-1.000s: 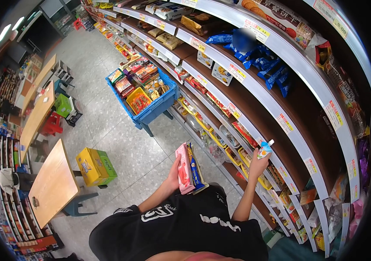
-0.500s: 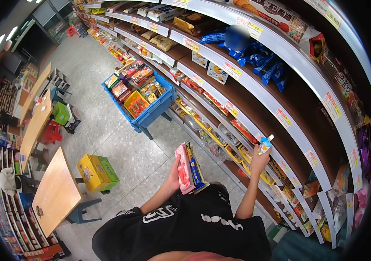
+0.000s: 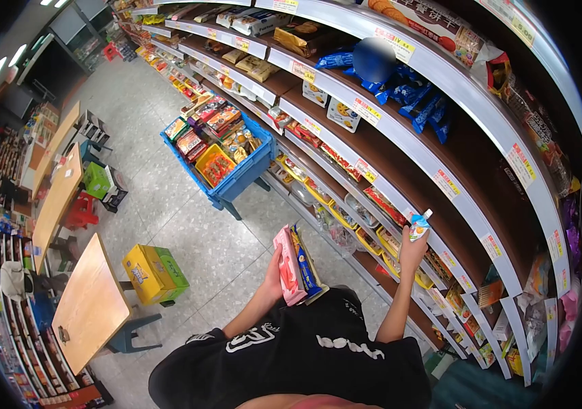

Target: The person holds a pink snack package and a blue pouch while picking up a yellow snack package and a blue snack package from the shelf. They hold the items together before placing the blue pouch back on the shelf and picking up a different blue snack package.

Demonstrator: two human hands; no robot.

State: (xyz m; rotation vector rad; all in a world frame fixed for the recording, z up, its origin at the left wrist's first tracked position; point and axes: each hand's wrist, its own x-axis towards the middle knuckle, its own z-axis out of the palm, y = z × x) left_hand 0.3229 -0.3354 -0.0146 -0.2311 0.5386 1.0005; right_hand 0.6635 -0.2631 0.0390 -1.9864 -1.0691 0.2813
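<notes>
Against my body, my left hand (image 3: pixel 274 274) is wrapped round a pink snack pack (image 3: pixel 289 266) and a blue snack pack (image 3: pixel 307 262) that stand side by side. A small blue and white spout pouch (image 3: pixel 418 225) with a white cap points up from my right hand (image 3: pixel 413 250), whose fingers are closed round its lower part. That hand is close to the front edge of a shelf (image 3: pixel 451 259) with price labels. Behind the fingers, part of the pouch is hidden.
Curved-looking shelves with blue snack packs (image 3: pixel 427 112) rise on the right. Ahead stands a blue crate (image 3: pixel 236 177) on legs, full of packaged snacks with a yellow basket (image 3: pixel 204 161) inside. To the left are a yellow and green carton (image 3: pixel 148 274) and a wooden table (image 3: pixel 90 300).
My right hand has moved slightly right with the pouch along the shelf edge. My left hand keeps the two packs in nearly the same place.
</notes>
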